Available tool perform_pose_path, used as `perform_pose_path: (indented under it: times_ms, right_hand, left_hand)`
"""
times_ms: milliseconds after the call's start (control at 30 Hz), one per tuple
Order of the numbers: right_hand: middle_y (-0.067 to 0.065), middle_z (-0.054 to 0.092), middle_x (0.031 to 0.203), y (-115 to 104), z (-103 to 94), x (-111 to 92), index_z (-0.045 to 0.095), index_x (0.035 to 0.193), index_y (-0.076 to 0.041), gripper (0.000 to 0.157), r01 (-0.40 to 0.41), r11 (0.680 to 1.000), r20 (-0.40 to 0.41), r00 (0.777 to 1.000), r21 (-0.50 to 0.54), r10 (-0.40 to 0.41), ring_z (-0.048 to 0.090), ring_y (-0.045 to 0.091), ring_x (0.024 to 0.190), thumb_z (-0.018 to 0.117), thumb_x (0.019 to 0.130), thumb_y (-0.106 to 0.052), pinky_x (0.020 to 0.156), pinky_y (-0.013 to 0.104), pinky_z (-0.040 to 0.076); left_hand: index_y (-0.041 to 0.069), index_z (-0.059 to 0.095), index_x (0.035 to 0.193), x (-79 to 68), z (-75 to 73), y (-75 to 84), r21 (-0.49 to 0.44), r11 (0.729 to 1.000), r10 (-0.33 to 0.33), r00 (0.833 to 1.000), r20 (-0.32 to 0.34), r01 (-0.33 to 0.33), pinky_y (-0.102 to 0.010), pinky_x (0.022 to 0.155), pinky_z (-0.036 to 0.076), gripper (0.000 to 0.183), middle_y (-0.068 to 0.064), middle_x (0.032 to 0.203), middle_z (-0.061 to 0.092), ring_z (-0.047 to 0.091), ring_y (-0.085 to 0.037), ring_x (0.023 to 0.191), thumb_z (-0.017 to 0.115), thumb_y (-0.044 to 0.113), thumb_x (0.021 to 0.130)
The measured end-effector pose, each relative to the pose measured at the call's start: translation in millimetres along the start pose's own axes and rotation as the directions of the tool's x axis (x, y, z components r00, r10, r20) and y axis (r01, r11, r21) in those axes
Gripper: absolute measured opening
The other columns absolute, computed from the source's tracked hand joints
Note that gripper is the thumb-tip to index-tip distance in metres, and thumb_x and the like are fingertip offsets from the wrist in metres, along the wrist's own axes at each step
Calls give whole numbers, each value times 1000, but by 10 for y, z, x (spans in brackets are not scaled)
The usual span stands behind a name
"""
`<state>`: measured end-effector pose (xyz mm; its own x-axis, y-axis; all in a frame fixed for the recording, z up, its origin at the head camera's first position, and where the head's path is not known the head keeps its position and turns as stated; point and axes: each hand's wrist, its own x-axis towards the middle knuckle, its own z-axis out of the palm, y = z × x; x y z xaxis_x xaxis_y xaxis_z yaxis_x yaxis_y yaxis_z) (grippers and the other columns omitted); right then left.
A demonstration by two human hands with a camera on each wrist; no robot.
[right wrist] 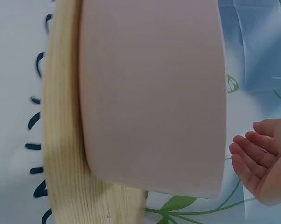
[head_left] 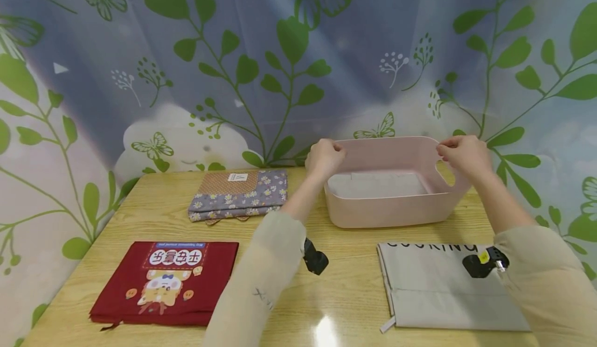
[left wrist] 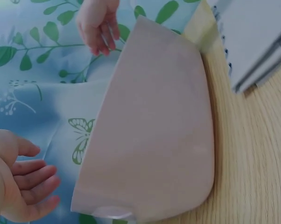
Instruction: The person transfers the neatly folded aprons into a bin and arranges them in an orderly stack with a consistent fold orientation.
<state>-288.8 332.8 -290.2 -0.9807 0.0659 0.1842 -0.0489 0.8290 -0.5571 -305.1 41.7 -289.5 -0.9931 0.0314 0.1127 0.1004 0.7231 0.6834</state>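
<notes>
A pale pink plastic bin (head_left: 387,212) with a cut-out handle stands at the back right of the table. A flat whitish-grey piece (head_left: 387,185) lies on its floor. My left hand (head_left: 325,156) hovers by the bin's left end; in the left wrist view its loosely bent fingers (left wrist: 38,184) are apart from the rim. My right hand (head_left: 466,153) is at the right end, above the handle hole. The right wrist view shows that hand (right wrist: 266,158) relaxed beside the rim, holding nothing.
A folded red cloth (head_left: 214,279) with a cartoon print lies front left. Behind it is a folded floral cloth (head_left: 266,194) with a brown dotted patch. A folded grey cloth (head_left: 429,305) with black lettering lies front right. A patterned curtain (head_left: 354,77) hangs behind the table (head_left: 345,285).
</notes>
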Motion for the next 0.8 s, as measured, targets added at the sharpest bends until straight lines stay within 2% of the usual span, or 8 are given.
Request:
perform_pose_path:
  times_ms: [100,200,333,400,467,567,667,800]
  right_hand:
    - [26,62,104,-29,25,-40,59,114,5,47,49,992,-18,999,-116,-51,55,45,94,46,96,-36,72,52,44]
    - [27,60,109,-45,49,-77,60,113,4,45,97,981,-27,994,-169,-103,52,47,98,45,96,-35,77,57,41]
    - [27,60,108,-49,80,-133,61,112,5,41,168,959,-28,983,-230,-179,54,47,95,47,96,-30,75,58,42]
    - [28,59,110,-50,90,-160,61,112,5,42,193,948,-21,979,-251,-205,54,47,95,46,97,-31,73,59,43]
    - [28,58,112,-53,96,-185,60,114,5,43,210,938,-17,975,-274,-224,53,48,97,45,97,-32,73,60,43]
    - [30,55,115,-51,97,-225,58,116,5,46,236,913,-21,966,-333,-258,50,49,101,47,96,-34,75,61,43]
    - [29,56,114,-50,98,-276,58,117,4,47,270,876,-31,951,-399,-307,52,47,98,51,94,-37,73,59,45]
    - [28,58,111,-66,101,-363,59,116,2,49,292,848,-37,939,-443,-343,54,46,95,53,92,-40,69,57,46]
  left_hand:
    - [17,50,55,-17,1,-25,73,996,53,998,-31,-51,-24,40,26,33,5,52,45,39,-11,48,56,23,87]
    - [17,38,51,-34,-2,-54,106,990,100,994,-39,-96,-22,38,17,38,5,46,33,28,-9,42,53,20,85]
    - [13,57,62,-64,-16,-90,211,962,182,983,-28,-172,-20,39,19,31,4,54,47,33,-8,44,53,27,89]
    - [14,68,81,-88,-25,-103,296,931,230,973,-14,-216,-21,43,29,27,2,68,59,44,-10,52,54,34,91]
    - [16,70,102,-123,-36,-109,388,886,274,962,2,-253,-25,54,40,31,0,88,66,55,-14,67,55,41,91]
    - [15,65,113,-189,-52,-121,514,806,321,946,37,-294,-33,73,46,42,-3,109,63,58,-22,89,51,48,91]
    - [12,62,118,-259,-66,-146,597,735,357,932,61,-321,-38,85,45,52,-6,124,57,55,-25,103,49,53,90]
    - [10,64,111,-331,-84,-207,627,701,384,921,69,-340,-37,83,45,54,-7,122,58,55,-24,100,50,57,88]
